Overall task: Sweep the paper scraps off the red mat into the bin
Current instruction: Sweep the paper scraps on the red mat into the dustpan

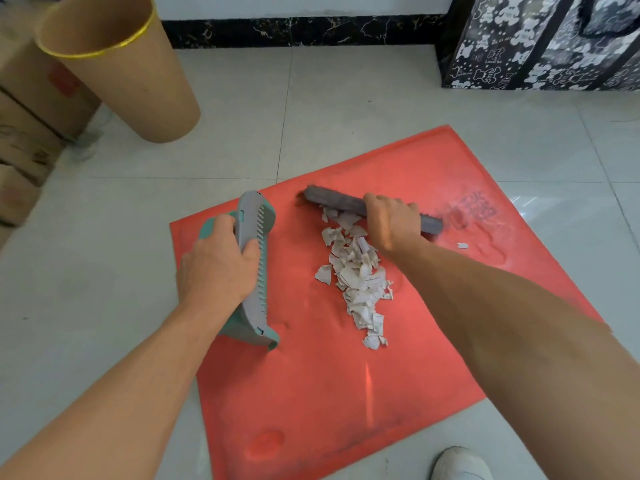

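the paper scraps point(358, 282) lie gathered in a long heap near the middle of the red mat point(311, 393), which sits on the tiled floor point(346, 98). one stray scrap point(462, 245) sits apart to the right, behind the brush line. the right hand point(393, 225) is wrapped around a grey hand brush point(332, 199), whose head rests at the far end of the heap. the left hand point(216, 268) grips a teal and grey dustpan point(254, 268) by its back edge, tipped up on the mat just left of the heap, its toothed lip facing the scraps with a bare strip of mat between them.

the tan bin point(128, 74) stands well apart on the floor, up and to the left (it looks tilted, though the wide lens may do that).

risks, as i judge them: the pan is tilted steeply, so scraps pushed at it could slide under the lip or bounce off. a fast stroke could scatter the light paper onto the floor. the lone scrap on the right could be missed. carrying a loaded pan to the bin could spill some.
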Motion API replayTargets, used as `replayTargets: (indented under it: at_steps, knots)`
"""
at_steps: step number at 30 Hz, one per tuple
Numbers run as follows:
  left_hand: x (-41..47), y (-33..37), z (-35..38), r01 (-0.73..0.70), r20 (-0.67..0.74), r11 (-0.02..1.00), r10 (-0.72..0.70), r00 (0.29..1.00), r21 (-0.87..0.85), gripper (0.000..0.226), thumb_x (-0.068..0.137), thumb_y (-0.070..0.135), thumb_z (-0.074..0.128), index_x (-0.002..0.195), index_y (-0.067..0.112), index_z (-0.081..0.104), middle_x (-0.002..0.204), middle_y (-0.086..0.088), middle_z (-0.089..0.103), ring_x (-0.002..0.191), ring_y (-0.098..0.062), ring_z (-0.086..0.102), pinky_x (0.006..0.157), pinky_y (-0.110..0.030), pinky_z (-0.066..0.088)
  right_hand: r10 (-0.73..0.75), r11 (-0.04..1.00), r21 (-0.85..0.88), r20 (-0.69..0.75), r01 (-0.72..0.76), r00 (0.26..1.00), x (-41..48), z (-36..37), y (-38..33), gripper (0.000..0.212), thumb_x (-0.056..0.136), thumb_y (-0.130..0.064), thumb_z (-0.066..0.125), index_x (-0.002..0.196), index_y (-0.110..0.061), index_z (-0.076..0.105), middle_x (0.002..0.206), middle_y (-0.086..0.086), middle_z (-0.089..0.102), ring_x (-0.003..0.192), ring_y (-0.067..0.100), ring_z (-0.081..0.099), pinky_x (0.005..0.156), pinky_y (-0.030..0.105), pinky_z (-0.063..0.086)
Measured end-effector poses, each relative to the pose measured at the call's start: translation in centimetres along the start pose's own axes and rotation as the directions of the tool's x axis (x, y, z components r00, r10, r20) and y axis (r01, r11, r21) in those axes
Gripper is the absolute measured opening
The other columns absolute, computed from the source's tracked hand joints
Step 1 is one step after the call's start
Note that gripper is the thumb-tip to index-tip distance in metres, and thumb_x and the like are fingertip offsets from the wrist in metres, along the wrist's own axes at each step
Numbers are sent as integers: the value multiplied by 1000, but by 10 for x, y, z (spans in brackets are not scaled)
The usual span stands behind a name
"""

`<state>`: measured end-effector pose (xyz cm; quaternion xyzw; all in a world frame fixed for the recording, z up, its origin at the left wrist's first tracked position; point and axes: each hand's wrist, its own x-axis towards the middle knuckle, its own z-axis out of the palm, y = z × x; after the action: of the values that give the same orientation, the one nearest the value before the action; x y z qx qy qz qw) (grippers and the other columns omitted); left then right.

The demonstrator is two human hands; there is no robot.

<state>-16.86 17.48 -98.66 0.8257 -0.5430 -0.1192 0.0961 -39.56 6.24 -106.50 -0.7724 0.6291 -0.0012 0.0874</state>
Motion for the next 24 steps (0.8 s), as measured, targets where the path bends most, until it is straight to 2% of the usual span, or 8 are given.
replayTargets:
  at_steps: [3, 6, 9, 11, 15, 21, 24]
  knots:
    - [0, -3, 1, 15, -10, 1000, -15, 1000, -3, 31, 91, 39, 53, 116, 20, 48, 101, -17, 66, 92, -42, 59, 76, -41, 42, -44, 999, -5, 64, 44, 997, -6, 7, -8, 28, 87, 0, 45, 111, -11, 53, 99, 8, 65, 90, 29, 60, 79, 40, 39]
    - [1, -2, 1, 9, -10, 1000, -9, 1000, -9, 32, 91, 39, 53, 117, 20, 48, 102, -17, 66, 94, -42, 59, 78, -43, 44, -135, 985, -81, 164, 150, 977, -14, 1, -9, 25, 92, -9, 48, 115, -15, 55, 98, 4, 64, 88, 28, 61, 74, 37, 40]
    - [2, -3, 1, 22, -14, 1000, -22, 1000, -19, 33, 91, 39, 54, 117, 20, 49, 102, -18, 66, 94, -43, 59, 78, -43, 44, -158, 979, -94, 229, 183, 961, -24, -10, -6, 25, 87, -15, 51, 111, -16, 57, 76, -2, 47, 70, 28, 52, 58, 32, 37]
    - [0, -3, 0, 30, -12, 999, -30, 999, -29, 32, 91, 39, 54, 117, 20, 50, 101, -18, 66, 93, -43, 59, 77, -43, 43, -158, 981, -76, 193, 176, 968, -30, -18, -1, 26, 85, -17, 53, 111, -16, 57, 69, -3, 39, 67, 27, 49, 55, 32, 36]
    - [-1, -4, -1, 19, -5, 999, -19, 1000, -26, 33, 91, 39, 54, 118, 20, 49, 100, -18, 67, 93, -42, 59, 79, -43, 45, -131, 991, -29, 69, 134, 989, -28, -32, 10, 23, 87, -16, 52, 109, -17, 55, 69, -3, 40, 68, 26, 48, 60, 33, 36]
    - [-1, -1, -1, 0, 1, 1000, 0, 1000, -30, 32, 91, 38, 54, 117, 20, 49, 99, -17, 67, 92, -42, 60, 79, -43, 44, -53, 998, 36, -37, 55, 998, -3, -34, 9, 20, 93, -15, 48, 112, -13, 55, 82, 4, 58, 68, 27, 49, 58, 34, 36]
    - [0, -3, -1, 1, -3, 999, -1, 1000, -44, 30, 91, 38, 54, 115, 20, 49, 96, -16, 67, 90, -42, 60, 77, -43, 44, -53, 999, -13, -55, 52, 997, 15, -36, 4, 19, 92, -7, 47, 109, -11, 54, 82, 3, 54, 71, 26, 44, 63, 35, 33]
